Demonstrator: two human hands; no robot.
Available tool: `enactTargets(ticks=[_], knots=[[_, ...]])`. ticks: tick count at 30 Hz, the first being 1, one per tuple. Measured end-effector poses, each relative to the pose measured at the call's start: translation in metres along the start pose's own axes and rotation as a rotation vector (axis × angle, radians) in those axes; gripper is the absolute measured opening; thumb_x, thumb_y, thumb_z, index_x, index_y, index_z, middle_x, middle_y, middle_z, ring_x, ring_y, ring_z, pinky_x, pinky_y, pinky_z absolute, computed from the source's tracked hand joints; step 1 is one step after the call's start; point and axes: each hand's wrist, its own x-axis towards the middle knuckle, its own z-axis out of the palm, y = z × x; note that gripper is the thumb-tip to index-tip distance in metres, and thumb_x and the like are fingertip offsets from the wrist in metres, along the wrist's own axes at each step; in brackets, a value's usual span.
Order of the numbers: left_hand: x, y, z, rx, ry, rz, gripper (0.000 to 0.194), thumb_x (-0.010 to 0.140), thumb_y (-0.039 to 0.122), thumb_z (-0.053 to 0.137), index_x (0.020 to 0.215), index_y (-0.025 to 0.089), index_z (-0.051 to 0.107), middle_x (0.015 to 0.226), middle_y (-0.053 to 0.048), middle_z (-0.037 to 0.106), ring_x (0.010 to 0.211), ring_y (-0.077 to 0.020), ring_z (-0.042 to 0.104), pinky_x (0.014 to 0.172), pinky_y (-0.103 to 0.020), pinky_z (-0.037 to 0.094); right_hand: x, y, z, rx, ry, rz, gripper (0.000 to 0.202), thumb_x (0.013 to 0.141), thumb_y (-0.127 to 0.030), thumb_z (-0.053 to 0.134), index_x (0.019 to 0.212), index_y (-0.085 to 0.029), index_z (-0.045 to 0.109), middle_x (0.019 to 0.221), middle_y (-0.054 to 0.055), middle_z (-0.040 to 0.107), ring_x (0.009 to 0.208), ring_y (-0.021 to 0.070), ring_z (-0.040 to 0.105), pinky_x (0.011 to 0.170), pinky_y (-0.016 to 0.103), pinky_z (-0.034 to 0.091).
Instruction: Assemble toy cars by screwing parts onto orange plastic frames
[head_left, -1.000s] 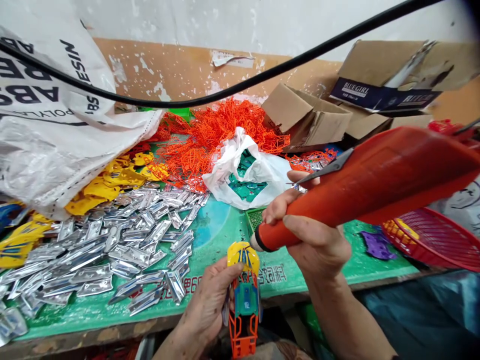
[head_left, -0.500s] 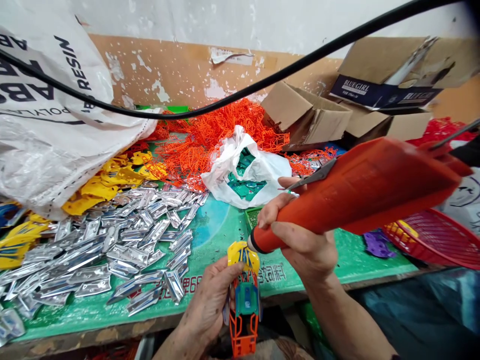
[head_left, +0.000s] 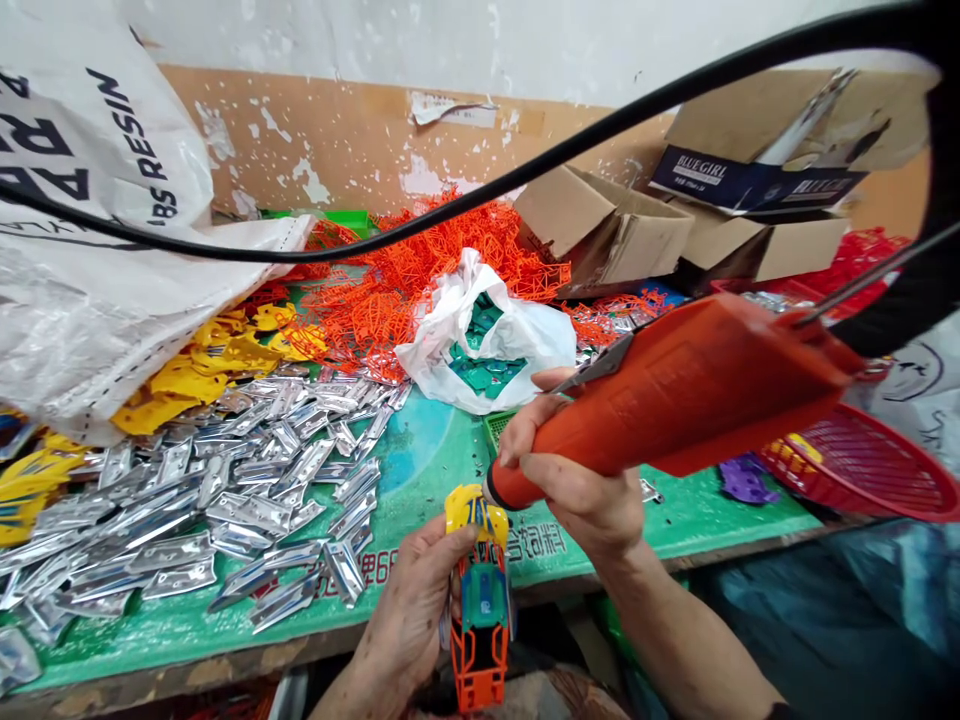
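My left hand (head_left: 417, 585) is wrapped around a toy car body (head_left: 484, 597) with a yellow front, a green middle and an orange open frame at the near end. In my right hand (head_left: 600, 500) is an orange electric screwdriver (head_left: 697, 385), tilted so that its dark nose points down to the left. That nose is right at the yellow front of the toy; I cannot see the bit or whether it touches a screw. My right fingers curl around the screwdriver near its nose, by a metal lever along its top.
Shiny silver parts (head_left: 255, 500) and yellow parts (head_left: 202, 360) cover the left. Behind are orange frames (head_left: 450, 260), a white bag (head_left: 525, 345) of green parts and cardboard boxes (head_left: 637, 235). A red basket (head_left: 862, 465) stands right. A black cable (head_left: 420, 215) hangs across.
The whole scene has shifted slightly left in view. The screwdriver's rear end has swung left and its nose sits slightly closer to the toy's yellow front. Both hands keep their holds.
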Motion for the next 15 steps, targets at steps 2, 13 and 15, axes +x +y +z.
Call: enactTargets(ticks=[2, 13, 15], knots=[[0.000, -0.001, -0.002, 0.009, 0.000, 0.007, 0.028, 0.066, 0.032, 0.083, 0.080, 0.013, 0.069, 0.054, 0.003, 0.058, 0.037, -0.0048, 0.045, 0.037, -0.016, 0.041, 0.000, 0.002, 0.001, 0.007, -0.002, 0.003, 0.029, 0.067, -0.023, 0.069, 0.095, -0.029, 0.063, 0.069, -0.002, 0.059, 0.067, 0.0197, 0.059, 0.066, 0.040, 0.052], [-0.003, 0.004, -0.002, 0.034, 0.026, 0.028, 0.032, 0.066, 0.033, 0.084, 0.086, 0.012, 0.069, 0.058, 0.001, 0.065, 0.037, -0.0054, 0.049, 0.037, -0.016, 0.042, 0.005, -0.001, 0.006, 0.064, -0.026, -0.014, 0.032, 0.067, -0.027, 0.068, 0.098, -0.027, 0.060, 0.063, -0.004, 0.057, 0.059, 0.0174, 0.057, 0.063, 0.038, 0.052], [-0.005, 0.010, 0.000, 0.025, 0.029, 0.004, 0.036, 0.064, 0.034, 0.085, 0.088, 0.011, 0.070, 0.059, -0.001, 0.067, 0.038, -0.0066, 0.051, 0.038, -0.017, 0.044, 0.009, -0.010, 0.001, 0.017, 0.019, -0.039, 0.020, 0.069, -0.030, 0.066, 0.088, -0.025, 0.061, 0.064, -0.004, 0.056, 0.059, 0.0165, 0.056, 0.065, 0.038, 0.052]])
